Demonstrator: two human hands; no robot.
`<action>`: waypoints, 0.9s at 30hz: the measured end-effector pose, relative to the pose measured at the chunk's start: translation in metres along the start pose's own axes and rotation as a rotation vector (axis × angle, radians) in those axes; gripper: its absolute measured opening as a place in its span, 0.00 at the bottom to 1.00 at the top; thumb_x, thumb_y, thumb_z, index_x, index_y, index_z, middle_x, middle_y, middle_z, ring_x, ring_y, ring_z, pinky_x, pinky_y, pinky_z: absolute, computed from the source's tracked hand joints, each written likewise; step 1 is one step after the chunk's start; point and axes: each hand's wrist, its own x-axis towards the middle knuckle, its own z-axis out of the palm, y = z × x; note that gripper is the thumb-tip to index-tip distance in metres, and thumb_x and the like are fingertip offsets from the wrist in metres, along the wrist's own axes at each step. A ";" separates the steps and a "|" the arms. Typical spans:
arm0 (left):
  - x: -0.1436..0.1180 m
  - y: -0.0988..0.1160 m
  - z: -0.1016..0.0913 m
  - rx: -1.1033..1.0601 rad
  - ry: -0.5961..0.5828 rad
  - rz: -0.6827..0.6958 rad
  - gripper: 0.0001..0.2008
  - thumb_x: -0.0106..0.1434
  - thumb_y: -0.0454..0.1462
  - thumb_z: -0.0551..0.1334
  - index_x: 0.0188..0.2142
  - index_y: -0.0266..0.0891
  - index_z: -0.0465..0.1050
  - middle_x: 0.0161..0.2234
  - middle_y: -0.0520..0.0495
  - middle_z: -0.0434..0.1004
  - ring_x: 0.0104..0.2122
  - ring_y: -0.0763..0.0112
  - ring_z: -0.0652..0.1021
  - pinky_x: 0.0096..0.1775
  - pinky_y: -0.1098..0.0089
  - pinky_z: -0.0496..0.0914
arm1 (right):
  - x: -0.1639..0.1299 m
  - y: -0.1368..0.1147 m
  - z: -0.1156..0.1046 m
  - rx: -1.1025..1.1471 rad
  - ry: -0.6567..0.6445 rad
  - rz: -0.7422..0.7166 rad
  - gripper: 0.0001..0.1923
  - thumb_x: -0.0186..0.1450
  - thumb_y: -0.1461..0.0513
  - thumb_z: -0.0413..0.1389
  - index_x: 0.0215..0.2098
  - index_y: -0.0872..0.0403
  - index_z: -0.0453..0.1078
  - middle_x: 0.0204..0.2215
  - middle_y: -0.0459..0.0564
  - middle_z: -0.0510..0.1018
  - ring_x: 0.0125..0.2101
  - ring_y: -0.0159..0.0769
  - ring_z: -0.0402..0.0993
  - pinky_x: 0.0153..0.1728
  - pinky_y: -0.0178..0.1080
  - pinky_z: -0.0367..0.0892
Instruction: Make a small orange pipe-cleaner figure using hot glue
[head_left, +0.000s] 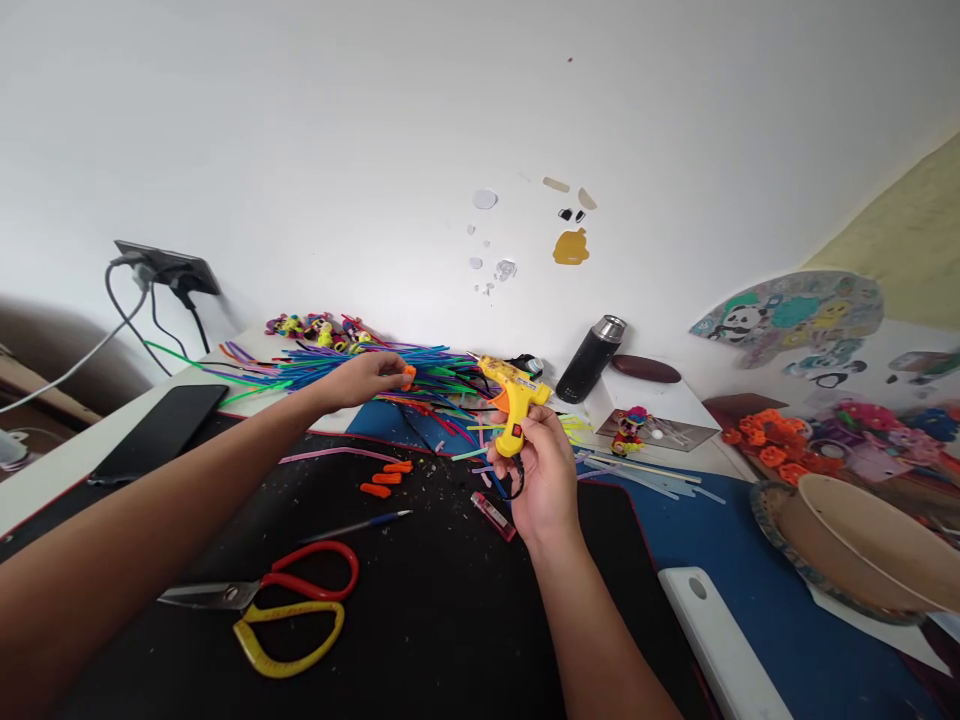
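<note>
My right hand (544, 455) is wrapped round the handle of a yellow hot glue gun (517, 395), its nozzle pointing up and to the left. A black cord hangs below the grip. To the left, my left hand (366, 380) pinches a small orange fuzzy piece (409, 376) between thumb and fingers, apart from the nozzle. Behind it lies a wide bundle of coloured pipe cleaners (315, 362). Below, on the black mat (450, 610), rest a few similar orange pieces (379, 490).
Scissors (300, 590), a pen (360, 525) and a lighter (493, 517) lie on the mat. A phone (161, 435) is at left. A black flask (591, 360) stands by the wall, near a small figure (630, 428). At right are a white bar (724, 640) and a basin (877, 530).
</note>
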 end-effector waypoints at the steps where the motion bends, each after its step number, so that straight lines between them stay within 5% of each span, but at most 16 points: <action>1: 0.004 -0.001 -0.002 0.012 0.017 0.006 0.26 0.58 0.62 0.66 0.34 0.43 0.78 0.33 0.47 0.81 0.35 0.57 0.78 0.38 0.64 0.68 | 0.000 0.000 0.000 0.001 0.001 0.001 0.15 0.61 0.57 0.62 0.37 0.48 0.59 0.32 0.47 0.86 0.19 0.34 0.77 0.16 0.30 0.61; 7: 0.019 -0.008 -0.001 -0.156 0.081 -0.089 0.28 0.50 0.63 0.73 0.31 0.41 0.80 0.30 0.47 0.81 0.35 0.57 0.77 0.39 0.63 0.68 | -0.002 0.002 0.002 0.023 -0.008 0.014 0.15 0.60 0.57 0.63 0.37 0.49 0.60 0.32 0.47 0.86 0.19 0.34 0.77 0.17 0.31 0.62; 13: 0.010 -0.020 0.021 -0.309 0.057 -0.123 0.34 0.44 0.67 0.73 0.29 0.40 0.80 0.33 0.43 0.85 0.38 0.56 0.79 0.44 0.62 0.71 | -0.003 0.005 0.005 0.020 -0.011 0.035 0.15 0.59 0.58 0.63 0.36 0.49 0.59 0.32 0.47 0.86 0.19 0.33 0.76 0.16 0.30 0.61; 17: 0.001 -0.017 0.015 -0.352 0.074 -0.123 0.33 0.44 0.67 0.74 0.30 0.40 0.81 0.35 0.42 0.85 0.40 0.56 0.80 0.46 0.63 0.71 | -0.003 0.005 0.005 0.012 -0.016 0.056 0.15 0.59 0.58 0.63 0.36 0.49 0.59 0.32 0.47 0.86 0.19 0.33 0.77 0.16 0.30 0.61; 23: -0.030 0.017 -0.001 -0.564 0.166 -0.122 0.29 0.48 0.60 0.78 0.36 0.40 0.82 0.37 0.44 0.85 0.40 0.58 0.81 0.48 0.62 0.74 | -0.003 0.006 0.005 0.012 -0.031 0.065 0.16 0.59 0.58 0.63 0.36 0.48 0.58 0.32 0.46 0.86 0.18 0.32 0.76 0.16 0.30 0.61; 27: -0.065 0.057 0.016 -0.662 -0.029 -0.099 0.25 0.52 0.57 0.78 0.34 0.39 0.81 0.35 0.43 0.85 0.37 0.59 0.81 0.44 0.61 0.76 | -0.004 0.008 0.006 -0.011 -0.036 0.072 0.17 0.59 0.58 0.63 0.37 0.48 0.58 0.33 0.46 0.86 0.18 0.33 0.76 0.15 0.30 0.60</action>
